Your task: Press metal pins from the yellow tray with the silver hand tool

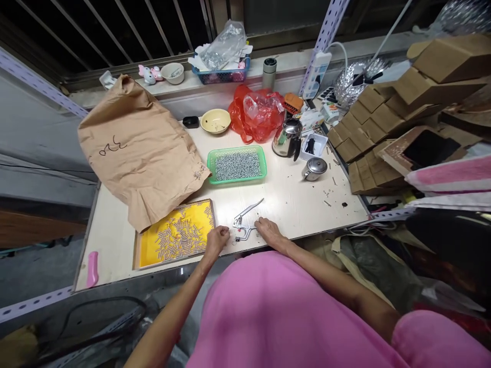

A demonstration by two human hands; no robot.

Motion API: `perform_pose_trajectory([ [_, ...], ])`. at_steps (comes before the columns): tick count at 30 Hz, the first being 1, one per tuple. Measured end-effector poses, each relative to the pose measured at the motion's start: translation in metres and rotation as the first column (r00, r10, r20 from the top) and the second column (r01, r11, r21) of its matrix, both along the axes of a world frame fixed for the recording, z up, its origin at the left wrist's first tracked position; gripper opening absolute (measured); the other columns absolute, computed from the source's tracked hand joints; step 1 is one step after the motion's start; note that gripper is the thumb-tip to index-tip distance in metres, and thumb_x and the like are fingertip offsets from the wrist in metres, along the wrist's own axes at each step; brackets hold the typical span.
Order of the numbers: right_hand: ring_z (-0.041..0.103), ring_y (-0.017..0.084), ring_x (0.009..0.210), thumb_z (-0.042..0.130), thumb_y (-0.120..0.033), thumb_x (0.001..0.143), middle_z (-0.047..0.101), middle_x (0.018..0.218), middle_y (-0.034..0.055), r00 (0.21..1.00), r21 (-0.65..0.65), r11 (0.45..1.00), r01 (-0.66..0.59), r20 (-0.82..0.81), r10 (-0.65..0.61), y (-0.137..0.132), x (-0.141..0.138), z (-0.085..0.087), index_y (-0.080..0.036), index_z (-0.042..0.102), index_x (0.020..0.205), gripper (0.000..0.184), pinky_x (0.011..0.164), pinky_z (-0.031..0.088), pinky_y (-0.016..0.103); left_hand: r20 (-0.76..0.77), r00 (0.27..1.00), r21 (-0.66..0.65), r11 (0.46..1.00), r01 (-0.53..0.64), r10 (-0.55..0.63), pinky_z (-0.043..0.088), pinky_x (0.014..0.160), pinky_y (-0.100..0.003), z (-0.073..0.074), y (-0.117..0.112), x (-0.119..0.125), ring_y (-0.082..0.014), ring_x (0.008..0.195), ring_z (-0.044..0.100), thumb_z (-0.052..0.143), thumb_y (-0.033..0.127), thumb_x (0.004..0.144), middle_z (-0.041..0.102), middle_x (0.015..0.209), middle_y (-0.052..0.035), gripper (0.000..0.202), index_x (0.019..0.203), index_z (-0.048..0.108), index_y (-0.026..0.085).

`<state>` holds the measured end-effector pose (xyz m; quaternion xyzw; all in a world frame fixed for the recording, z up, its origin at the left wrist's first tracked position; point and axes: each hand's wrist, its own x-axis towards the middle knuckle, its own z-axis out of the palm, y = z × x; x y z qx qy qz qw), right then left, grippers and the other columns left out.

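On the table in front of me lies a silver hand-press plier [245, 231], its long upper lever [249, 207] raised. My right hand [269, 232] is closed around the lower handle's end, on the right. My left hand [218, 239] is just left of the plier's jaws, with thumb and fingers pinched together. Whatever is in that pinch is too small to make out. Beside the left hand, a shallow tray with a yellow lining [149, 248] holds many small metal pins [180, 237]. Farther back, a green plastic basket [238, 180] is filled with similar small silver pieces [238, 166].
A big brown paper bag [141, 158] leans over the tray's back edge. Behind are a yellow bowl [215, 122], red plastic bags [255, 115], a steel kettle [286, 140] and a lidded metal pot [315, 168]. Cardboard boxes [379, 122] are stacked right; a pink handle [92, 269] lies left.
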<state>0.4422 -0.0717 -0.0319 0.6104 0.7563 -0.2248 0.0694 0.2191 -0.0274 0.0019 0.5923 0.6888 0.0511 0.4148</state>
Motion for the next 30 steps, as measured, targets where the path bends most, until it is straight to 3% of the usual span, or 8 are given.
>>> perform_pose_trajectory([
  [4,0.054,0.022,0.095,0.040,-0.006,0.092,0.058,0.111,0.0105,1.000,-0.018,1.000,0.001,-0.022,-0.001,0.000,0.001,0.000,-0.018,0.058,0.109,0.028,0.072,0.041,0.029,0.187,0.955,-0.212,0.959,-0.188,0.229,0.043,0.050,-0.020,-0.011,-0.001,0.023,-0.0082,0.043,0.051,0.063,0.019,0.070,0.059,0.054,0.0040,0.007,0.075,0.064,0.014],
  [7,0.053,0.021,0.095,0.039,-0.006,0.092,0.058,0.111,0.0102,1.000,-0.018,1.000,-0.002,-0.021,0.002,0.000,0.003,0.000,-0.019,0.058,0.109,0.028,0.073,0.042,0.030,0.274,0.910,-0.283,0.930,-0.232,0.311,0.041,0.046,-0.020,-0.019,-0.002,0.028,-0.0071,0.041,0.046,0.069,0.028,0.067,0.053,0.048,0.0055,0.016,0.066,0.059,0.015],
  [11,0.053,0.021,0.095,0.038,-0.006,0.092,0.057,0.112,0.0102,0.999,-0.016,1.000,-0.020,-0.027,0.019,0.000,0.005,-0.001,-0.019,0.057,0.109,0.029,0.074,0.043,0.031,0.253,0.917,-0.312,0.923,-0.224,0.308,0.034,0.040,-0.019,-0.023,-0.003,0.030,-0.0047,0.038,0.037,0.073,0.039,0.063,0.046,0.042,0.0062,0.032,0.054,0.053,0.015],
  [14,0.053,0.021,0.095,0.038,-0.006,0.093,0.057,0.112,0.0093,0.999,-0.010,1.000,-0.024,-0.021,0.024,0.000,0.006,0.000,-0.019,0.057,0.109,0.028,0.074,0.042,0.030,0.206,0.930,-0.343,0.913,-0.222,0.304,0.031,0.039,-0.019,-0.024,-0.003,0.029,-0.0046,0.036,0.035,0.074,0.042,0.061,0.045,0.040,0.0064,0.034,0.054,0.053,0.016],
  [21,0.053,0.022,0.095,0.039,-0.004,0.091,0.058,0.111,0.0105,0.999,0.011,1.000,-0.021,-0.038,0.022,-0.001,0.006,0.000,-0.018,0.058,0.109,0.030,0.073,0.043,0.031,0.220,0.928,-0.459,0.871,-0.173,0.300,0.035,0.041,-0.020,-0.027,0.004,0.025,-0.0058,0.037,0.039,0.072,0.032,0.063,0.046,0.041,0.0055,0.029,0.052,0.049,0.017],
  [26,0.053,0.022,0.097,0.040,-0.001,0.090,0.058,0.113,0.0103,0.999,0.035,0.999,-0.022,-0.043,0.023,-0.003,0.006,-0.004,-0.019,0.058,0.110,0.032,0.076,0.043,0.030,0.219,0.957,-0.502,0.863,-0.059,0.192,0.034,0.042,-0.019,-0.028,0.014,0.026,-0.0059,0.038,0.036,0.068,0.028,0.066,0.044,0.040,0.0059,0.025,0.051,0.052,0.016],
  [30,0.053,0.022,0.097,0.039,0.000,0.089,0.058,0.112,0.0098,0.999,0.041,0.999,-0.006,-0.032,0.007,-0.004,0.005,-0.007,-0.020,0.058,0.109,0.034,0.076,0.043,0.030,0.156,0.974,-0.521,0.852,-0.060,0.164,0.036,0.044,-0.020,-0.027,0.018,0.028,-0.0065,0.039,0.037,0.069,0.026,0.065,0.044,0.039,0.0055,0.028,0.048,0.050,0.017],
])
